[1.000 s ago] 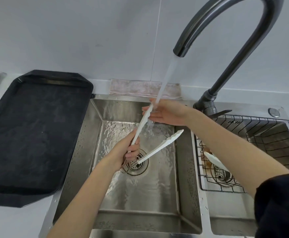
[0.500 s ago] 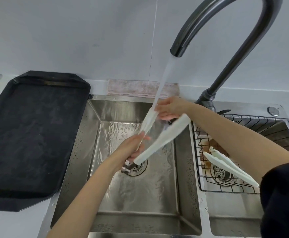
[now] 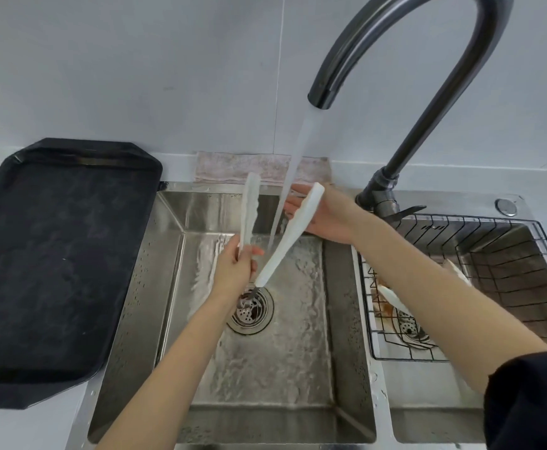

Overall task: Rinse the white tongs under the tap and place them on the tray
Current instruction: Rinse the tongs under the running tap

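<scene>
My left hand (image 3: pixel 234 266) grips the white tongs (image 3: pixel 290 233) near their hinge, over the sink (image 3: pixel 333 336). Their two arms spread upward, one on each side of the water stream (image 3: pixel 293 167) that falls from the dark curved tap (image 3: pixel 428 102). My right hand (image 3: pixel 325 216) lies flat and open behind the right arm of the tongs, fingers stretched into the stream; whether it touches the arm is unclear. The black tray (image 3: pixel 54 264) rests on the counter left of the sink, with nothing on it.
A wire rack (image 3: pixel 460 287) sits in the right basin with another white utensil (image 3: pixel 395 298) partly hidden by my right forearm. A pinkish cloth (image 3: pixel 233 167) lies behind the sink. The drain strainer (image 3: pixel 251 311) is under my left hand.
The tongs have swung more upright and their arms have spread wider, so the stream now falls between them. My right hand has opened flat behind the right arm.
</scene>
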A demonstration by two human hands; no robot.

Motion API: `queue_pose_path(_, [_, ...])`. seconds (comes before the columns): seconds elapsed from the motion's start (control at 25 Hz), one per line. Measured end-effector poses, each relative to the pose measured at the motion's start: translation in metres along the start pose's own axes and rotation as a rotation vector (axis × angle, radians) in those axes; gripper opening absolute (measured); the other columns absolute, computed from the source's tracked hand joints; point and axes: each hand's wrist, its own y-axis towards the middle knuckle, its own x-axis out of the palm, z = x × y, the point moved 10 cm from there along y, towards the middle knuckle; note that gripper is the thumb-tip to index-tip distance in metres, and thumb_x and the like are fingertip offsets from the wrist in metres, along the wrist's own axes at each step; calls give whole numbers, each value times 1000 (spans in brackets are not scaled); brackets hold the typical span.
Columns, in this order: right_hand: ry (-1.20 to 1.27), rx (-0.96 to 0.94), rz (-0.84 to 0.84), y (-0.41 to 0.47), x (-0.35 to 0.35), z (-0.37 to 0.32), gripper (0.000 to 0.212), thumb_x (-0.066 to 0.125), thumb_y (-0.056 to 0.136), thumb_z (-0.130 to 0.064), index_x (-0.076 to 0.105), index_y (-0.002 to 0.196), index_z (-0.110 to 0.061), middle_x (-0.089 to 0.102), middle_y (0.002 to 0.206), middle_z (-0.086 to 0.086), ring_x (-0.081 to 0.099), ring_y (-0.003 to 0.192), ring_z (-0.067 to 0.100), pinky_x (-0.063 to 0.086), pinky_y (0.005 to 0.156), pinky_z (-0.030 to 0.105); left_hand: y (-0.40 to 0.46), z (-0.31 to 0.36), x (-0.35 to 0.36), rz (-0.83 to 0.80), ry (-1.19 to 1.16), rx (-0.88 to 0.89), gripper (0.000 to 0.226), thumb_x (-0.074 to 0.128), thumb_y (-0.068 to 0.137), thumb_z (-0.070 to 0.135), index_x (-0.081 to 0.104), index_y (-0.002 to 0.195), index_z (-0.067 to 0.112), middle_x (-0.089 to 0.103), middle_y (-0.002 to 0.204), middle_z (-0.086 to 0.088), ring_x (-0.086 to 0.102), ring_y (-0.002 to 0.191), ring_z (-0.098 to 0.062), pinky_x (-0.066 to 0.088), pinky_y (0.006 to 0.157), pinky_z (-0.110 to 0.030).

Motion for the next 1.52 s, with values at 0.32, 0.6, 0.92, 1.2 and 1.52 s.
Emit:
queue_pose_path(0.32, [-159, -226, -26, -5, 31, 21, 14, 45, 96, -16, 58, 91, -13, 60, 96, 7, 55, 89, 20, 48, 85, 32, 0, 5, -40, 180, -103, 69, 35, 42, 95, 8, 45, 128, 19, 59, 82, 8, 51, 68, -6, 42, 65, -20])
queue_pose_path(0.6, [-238, -201, 89, -6, 23, 36, 23, 40, 99, -23, 48, 117, -12, 60, 106, 5, 62, 86, 15, 53, 74, 28, -7, -4, -39, 144, -351, 26, 21, 46, 95, 21, 49, 114, 14, 59, 83, 3, 58, 77, -9, 46, 70, -21])
queue_pose_path(0.92, [-694, -175, 248, 8, -15, 67, 52, 52, 93, -16, 29, 140, -14, 54, 84, -2, 61, 95, 23, 51, 97, 45, -2, -61, -13, -4, -483, -232, 18, 43, 96, 19, 43, 114, 15, 64, 94, -2, 59, 100, -24, 47, 85, -30])
queue_pose_path(1.2, [-517, 80, 390, 27, -64, 114, 45, 54, 92, -13, 42, 135, -7, 59, 92, 11, 60, 94, 27, 53, 94, 41, 10, -110, 1, 46, -366, -409, 30, 44, 96, 16, 45, 125, 9, 58, 88, -1, 57, 100, -21, 47, 87, -30])
queue_pose_path(1.52, [-523, 193, 453, 41, -90, 155, 46, 50, 91, -12, 41, 137, -10, 60, 124, 19, 61, 102, 32, 47, 99, 49, 22, -160, -5, 100, 1, -517, 12, 49, 92, 11, 61, 91, 13, 57, 82, -1, 54, 86, -22, 47, 77, -34])
